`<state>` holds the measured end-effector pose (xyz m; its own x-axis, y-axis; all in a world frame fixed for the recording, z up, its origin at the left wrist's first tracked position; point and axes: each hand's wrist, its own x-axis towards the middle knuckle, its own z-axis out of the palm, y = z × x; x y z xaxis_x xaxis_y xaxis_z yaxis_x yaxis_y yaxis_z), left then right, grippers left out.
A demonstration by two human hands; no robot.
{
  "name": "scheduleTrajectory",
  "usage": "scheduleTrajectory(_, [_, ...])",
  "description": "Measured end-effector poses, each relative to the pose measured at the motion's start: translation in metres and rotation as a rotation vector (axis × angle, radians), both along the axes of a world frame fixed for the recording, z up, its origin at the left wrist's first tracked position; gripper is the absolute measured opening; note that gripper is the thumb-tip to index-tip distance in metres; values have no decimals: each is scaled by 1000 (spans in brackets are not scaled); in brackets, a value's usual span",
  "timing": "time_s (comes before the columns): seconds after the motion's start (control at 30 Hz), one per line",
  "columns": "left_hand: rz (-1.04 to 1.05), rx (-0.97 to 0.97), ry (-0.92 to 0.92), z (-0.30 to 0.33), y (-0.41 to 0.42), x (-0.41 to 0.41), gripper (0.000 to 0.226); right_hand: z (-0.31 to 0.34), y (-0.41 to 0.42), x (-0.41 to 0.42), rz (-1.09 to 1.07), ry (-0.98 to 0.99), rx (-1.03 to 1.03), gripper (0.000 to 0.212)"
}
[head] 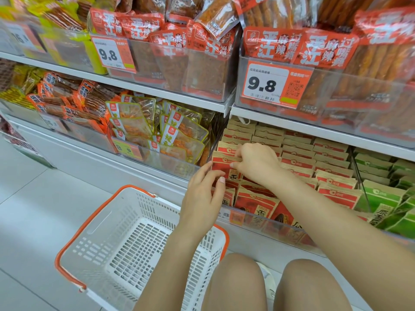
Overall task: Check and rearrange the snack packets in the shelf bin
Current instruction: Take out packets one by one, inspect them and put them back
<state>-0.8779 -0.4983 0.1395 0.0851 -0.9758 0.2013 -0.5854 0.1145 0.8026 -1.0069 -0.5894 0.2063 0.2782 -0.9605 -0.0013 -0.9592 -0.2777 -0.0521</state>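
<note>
**Sorting red packets in the lower bin**

Checking step, mid-row. Right hand (256, 163) pinches the top edge of a red snack packet (224, 167) at the bin's (258, 223) front-left corner. Left hand (203, 196) hovers just beside it, fingers loosely curled, holding nothing. Next move likely: lift the packet, reseat it upright in line.

My left hand (202, 194) and right hand (253, 163) are bare: no gloves, rings, watch or bracelet visible. Both forearms are uncovered up to the frame edge; no sleeve shows. My fingernails are short, unpainted and pale. Both knees (238, 277) are bare too, with no trouser or skirt hem in view. A strip of white fabric shows between them.
</note>
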Motion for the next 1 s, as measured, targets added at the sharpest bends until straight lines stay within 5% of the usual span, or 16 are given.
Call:
scheduleTrajectory(0.27, [67, -28, 66, 0, 2, -4, 34, 35, 25, -15, -47, -389, -204, 20])
scheduleTrajectory(0.57, [177, -130, 192, 28, 16, -8, 25, 70, 60, -41, -62, -1145, -479, 8])
scheduleTrajectory(0.67, [209, -160, 311, 46, 24, -7, 26, 83, 69, -49, -56, -1287, -402, 7])
scheduleTrajectory(0.8, [85, -54, 614, 79, 41, -15, 22, 88, 82, -53, -69, -1478, -45, 5])
scheduleTrajectory(0.9, [-79, 144, 814, 90, 56, -22, 24, 78, 93, -54, -84, -1480, 127, 4])
scheduleTrajectory(1.0, [-125, 188, 821, 82, 68, -26, 18, 64, 104, -55, -112, -1452, 175, 3])
